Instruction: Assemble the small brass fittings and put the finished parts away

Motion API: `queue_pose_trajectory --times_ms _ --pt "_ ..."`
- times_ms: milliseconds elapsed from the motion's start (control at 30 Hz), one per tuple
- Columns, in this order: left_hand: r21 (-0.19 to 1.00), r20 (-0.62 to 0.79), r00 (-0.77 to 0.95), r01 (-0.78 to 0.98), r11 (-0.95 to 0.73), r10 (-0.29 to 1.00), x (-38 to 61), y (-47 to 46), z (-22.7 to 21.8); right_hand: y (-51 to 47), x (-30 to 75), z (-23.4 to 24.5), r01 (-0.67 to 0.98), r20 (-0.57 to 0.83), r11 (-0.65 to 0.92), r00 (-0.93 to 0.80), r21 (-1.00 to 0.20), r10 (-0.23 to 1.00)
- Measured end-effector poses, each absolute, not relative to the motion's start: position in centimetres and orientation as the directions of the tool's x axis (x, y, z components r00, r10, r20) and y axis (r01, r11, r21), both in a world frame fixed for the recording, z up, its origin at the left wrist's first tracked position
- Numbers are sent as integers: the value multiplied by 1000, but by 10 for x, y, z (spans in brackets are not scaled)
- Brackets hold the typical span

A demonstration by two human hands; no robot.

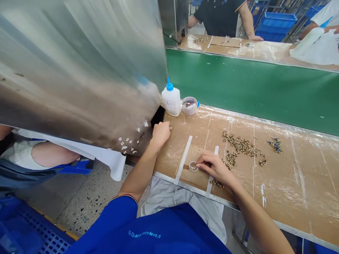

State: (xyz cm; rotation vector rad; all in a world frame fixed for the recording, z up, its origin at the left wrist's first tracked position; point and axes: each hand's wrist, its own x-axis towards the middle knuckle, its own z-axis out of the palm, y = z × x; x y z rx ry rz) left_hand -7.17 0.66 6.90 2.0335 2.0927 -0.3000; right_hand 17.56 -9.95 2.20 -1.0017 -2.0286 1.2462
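Thumb and fingertips of the right hand (214, 166) are close together at the edge of a little round dish (190, 166), but I cannot tell if they pinch anything. The dish sits on the brown table (280, 176), between two white strips (184, 158). That hand is palm down, with its arm reaching in from the right. The left hand (161, 133) is bent at the knuckles near the table's left edge, just beside a black thing (158, 116); I can't see if it holds something.

Lots of small gold-colored bits (239, 145) lie past the right hand, and a smaller heap (218, 184) is near its wrist. Some blue and gold bits (275, 144) lie farther right. A white bottle (171, 102) with a blue top stands beside a round tub (189, 110). Behind them runs a green belt (251, 91). A big shiny metal wall (79, 63) blocks the left side. Across the belt, a person in a dark shirt (219, 17) stands at another table.
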Motion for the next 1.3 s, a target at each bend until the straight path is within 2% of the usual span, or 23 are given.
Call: queue_pose_trajectory --times_ms 500,733,1033,1300 --pt "-51 -328 26 998 -46 944 -68 4 75 -100 176 20 329 34 260 -561 -908 827" --pt "0 -332 84 996 -89 940 -57 2 73 -100 176 24 324 58 286 -564 -902 824" --pt "-21 -420 127 988 -150 898 -42 -12 77 -100 178 22 323 59 291 -571 -901 819" --pt "21 -419 164 985 -171 893 -45 -15 80 -101 178 24 331 46 277 -564 -902 825"
